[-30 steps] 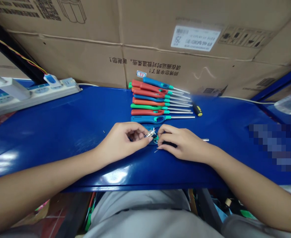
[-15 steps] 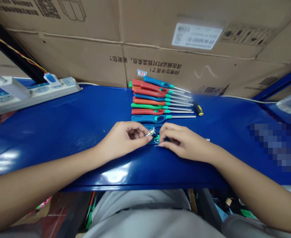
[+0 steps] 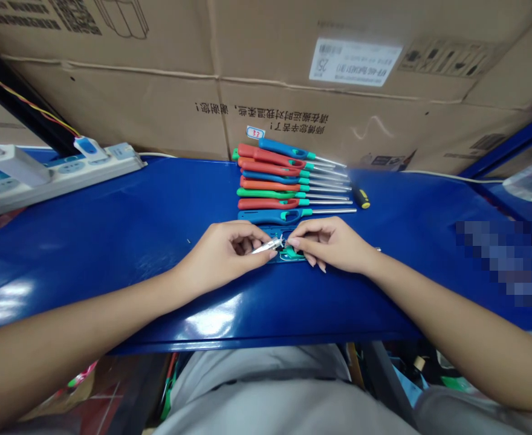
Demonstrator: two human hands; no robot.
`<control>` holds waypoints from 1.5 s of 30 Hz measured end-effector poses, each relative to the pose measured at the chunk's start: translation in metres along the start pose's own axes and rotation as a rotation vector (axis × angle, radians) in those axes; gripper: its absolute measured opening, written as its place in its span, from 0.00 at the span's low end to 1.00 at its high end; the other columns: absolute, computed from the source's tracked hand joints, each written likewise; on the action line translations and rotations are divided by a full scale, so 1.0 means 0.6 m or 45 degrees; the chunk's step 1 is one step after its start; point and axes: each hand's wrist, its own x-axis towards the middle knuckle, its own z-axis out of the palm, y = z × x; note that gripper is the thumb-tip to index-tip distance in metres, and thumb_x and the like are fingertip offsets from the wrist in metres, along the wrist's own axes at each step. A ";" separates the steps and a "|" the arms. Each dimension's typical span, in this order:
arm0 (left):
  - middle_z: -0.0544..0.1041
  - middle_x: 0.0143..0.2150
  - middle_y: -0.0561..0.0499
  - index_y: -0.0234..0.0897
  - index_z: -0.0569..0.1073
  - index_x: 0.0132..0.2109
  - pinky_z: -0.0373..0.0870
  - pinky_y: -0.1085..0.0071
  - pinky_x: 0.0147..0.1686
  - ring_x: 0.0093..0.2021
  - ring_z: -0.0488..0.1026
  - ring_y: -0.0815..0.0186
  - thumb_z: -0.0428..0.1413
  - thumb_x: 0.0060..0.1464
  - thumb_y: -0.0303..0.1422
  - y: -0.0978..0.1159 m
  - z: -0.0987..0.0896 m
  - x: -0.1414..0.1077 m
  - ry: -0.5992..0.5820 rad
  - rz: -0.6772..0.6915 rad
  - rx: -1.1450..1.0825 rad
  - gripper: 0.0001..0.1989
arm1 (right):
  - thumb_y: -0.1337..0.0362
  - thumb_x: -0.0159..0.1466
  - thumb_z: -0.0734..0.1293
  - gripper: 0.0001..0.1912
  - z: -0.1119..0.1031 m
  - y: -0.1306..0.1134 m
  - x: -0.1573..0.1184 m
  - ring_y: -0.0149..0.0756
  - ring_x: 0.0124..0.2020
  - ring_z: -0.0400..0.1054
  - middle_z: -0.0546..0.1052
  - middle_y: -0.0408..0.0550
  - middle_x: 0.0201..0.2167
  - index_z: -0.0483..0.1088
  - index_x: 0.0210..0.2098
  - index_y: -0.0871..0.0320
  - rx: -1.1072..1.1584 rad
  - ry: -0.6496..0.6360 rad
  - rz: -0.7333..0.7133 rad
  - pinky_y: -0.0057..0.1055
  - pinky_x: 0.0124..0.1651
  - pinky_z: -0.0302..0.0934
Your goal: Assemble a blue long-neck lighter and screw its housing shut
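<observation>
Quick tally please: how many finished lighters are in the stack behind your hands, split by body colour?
Red or orange lighters: 4
Blue lighters: 3
Green lighters: 1
Total: 8 in the stack; a green end at its far left edge may be another. The open blue lighter under the hands is not counted.

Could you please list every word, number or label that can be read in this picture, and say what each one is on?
"37": small white tag against the cardboard box, behind the row of lighters.
"25": white shipping label, printed upside down; its barcode and other lines are too small to read.
Chinese print on the box: upside down, too blurred to quote.
Dark print at the top left: unreadable.
</observation>
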 end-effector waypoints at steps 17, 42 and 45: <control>0.79 0.34 0.50 0.38 0.84 0.41 0.65 0.75 0.26 0.27 0.70 0.71 0.65 0.57 0.38 0.001 -0.002 0.000 -0.022 0.083 0.113 0.09 | 0.54 0.65 0.72 0.13 -0.002 0.001 -0.001 0.23 0.18 0.62 0.75 0.42 0.26 0.78 0.37 0.60 -0.101 0.011 -0.167 0.23 0.18 0.58; 0.77 0.36 0.50 0.40 0.85 0.47 0.66 0.73 0.29 0.32 0.74 0.69 0.63 0.60 0.36 -0.005 0.002 -0.003 -0.102 0.095 0.092 0.11 | 0.57 0.67 0.69 0.12 -0.001 0.006 -0.002 0.32 0.31 0.68 0.76 0.48 0.34 0.78 0.35 0.59 -0.292 0.018 -0.331 0.29 0.32 0.61; 0.77 0.36 0.50 0.40 0.85 0.47 0.67 0.73 0.30 0.33 0.74 0.68 0.63 0.60 0.37 -0.007 0.003 -0.003 -0.112 0.096 0.084 0.11 | 0.57 0.67 0.69 0.12 0.001 0.005 -0.003 0.32 0.31 0.68 0.76 0.48 0.34 0.78 0.34 0.59 -0.269 0.021 -0.322 0.29 0.32 0.62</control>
